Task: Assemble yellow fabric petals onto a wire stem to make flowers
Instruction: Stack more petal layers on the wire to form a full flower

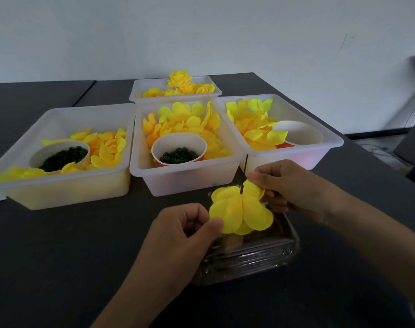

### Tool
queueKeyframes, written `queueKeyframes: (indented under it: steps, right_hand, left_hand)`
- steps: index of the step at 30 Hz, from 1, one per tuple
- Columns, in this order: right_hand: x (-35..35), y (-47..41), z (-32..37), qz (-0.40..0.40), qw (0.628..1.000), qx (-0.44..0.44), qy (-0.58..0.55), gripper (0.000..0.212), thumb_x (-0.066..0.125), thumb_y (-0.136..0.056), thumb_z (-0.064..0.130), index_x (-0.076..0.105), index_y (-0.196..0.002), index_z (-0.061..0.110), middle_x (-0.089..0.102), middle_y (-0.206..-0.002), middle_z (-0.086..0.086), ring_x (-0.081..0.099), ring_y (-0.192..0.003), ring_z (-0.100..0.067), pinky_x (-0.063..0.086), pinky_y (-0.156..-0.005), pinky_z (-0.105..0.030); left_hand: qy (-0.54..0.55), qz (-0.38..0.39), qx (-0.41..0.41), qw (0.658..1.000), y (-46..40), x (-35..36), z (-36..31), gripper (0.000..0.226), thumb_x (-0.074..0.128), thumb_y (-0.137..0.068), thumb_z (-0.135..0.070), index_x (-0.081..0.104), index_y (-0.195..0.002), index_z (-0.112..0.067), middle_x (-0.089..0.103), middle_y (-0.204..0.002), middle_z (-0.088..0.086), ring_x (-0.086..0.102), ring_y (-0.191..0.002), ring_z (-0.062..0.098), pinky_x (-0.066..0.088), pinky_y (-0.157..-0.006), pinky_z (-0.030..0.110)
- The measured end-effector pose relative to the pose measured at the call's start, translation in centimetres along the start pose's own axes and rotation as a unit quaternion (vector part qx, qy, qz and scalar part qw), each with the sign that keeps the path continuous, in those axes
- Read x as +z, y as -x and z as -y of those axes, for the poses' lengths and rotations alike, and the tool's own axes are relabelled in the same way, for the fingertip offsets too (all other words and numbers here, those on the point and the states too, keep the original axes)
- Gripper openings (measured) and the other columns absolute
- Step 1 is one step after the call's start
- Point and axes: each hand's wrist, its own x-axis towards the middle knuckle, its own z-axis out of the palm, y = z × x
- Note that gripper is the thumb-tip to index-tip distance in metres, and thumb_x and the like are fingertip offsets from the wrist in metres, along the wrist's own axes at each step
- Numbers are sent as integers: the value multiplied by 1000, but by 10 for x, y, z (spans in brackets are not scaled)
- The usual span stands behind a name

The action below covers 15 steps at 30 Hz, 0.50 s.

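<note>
Far left on the dark surface (60, 245) there's a white tub (67, 192) w/ loose yellow petals (107, 147) and a paper cup (60, 155) full of small dark rings. Next one over, the middle tub (190, 178), has more petals piled toward the back plus a red-sided cup (179, 149) w/ dark green rings in it. Behind that sits a smaller back tub (140, 88) holding finished yellow flowers (180, 82).

Front and center: left hand (178, 233) is curled, thumb + fingers pinching the lower left edge of the half-built flower (240, 210), so that grip is closed on the flower. The flower is a cluster of yellow petals threaded on a thin dark wire stem (244, 171) that pokes up out of its middle, held just above a clear plastic container (249, 259) near the front edge.

Right hand (294, 188) comes in from the right, fingertips nipping a petal at the flower's top right, right beside the wire; grip is narrow, holding the petal edge.

Far right, the right tub (320, 152) has petals in the back left and a mostly empty paper cup (301, 133).
</note>
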Motion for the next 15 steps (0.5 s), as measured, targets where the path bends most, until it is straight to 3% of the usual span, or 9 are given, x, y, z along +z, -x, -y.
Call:
queueKeyframes:
  steps: [9,12,15]
  right_hand:
    - [-1,-1,-3,-17,996,21,88,41,55,-97,27,55,-58,14,39,-45,4,33,-37,-8,32,-41,-21]
    - [-8,0,3,-16,990,24,139,44,49,-99,33,57,-58,18,44,-44,6,36,-37,-7,33,-40,-20]
    - [-27,-8,15,-111,970,-12,215,41,48,-98,36,65,-65,19,51,-49,6,42,-40,-6,34,-40,-19]
  left_hand:
    - [-84,48,-23,995,-7,-5,3,24,62,-88,-36,64,-68,-23,62,-55,-13,54,-52,-5,39,-54,9]
    - [-86,95,-44,991,-10,-13,3,31,51,-85,-53,66,-74,-29,62,-56,-13,54,-53,-4,39,-58,15]
    - [-93,126,-39,987,-12,-25,4,46,38,-66,-73,65,-78,-39,65,-61,-8,54,-54,0,41,-60,21]
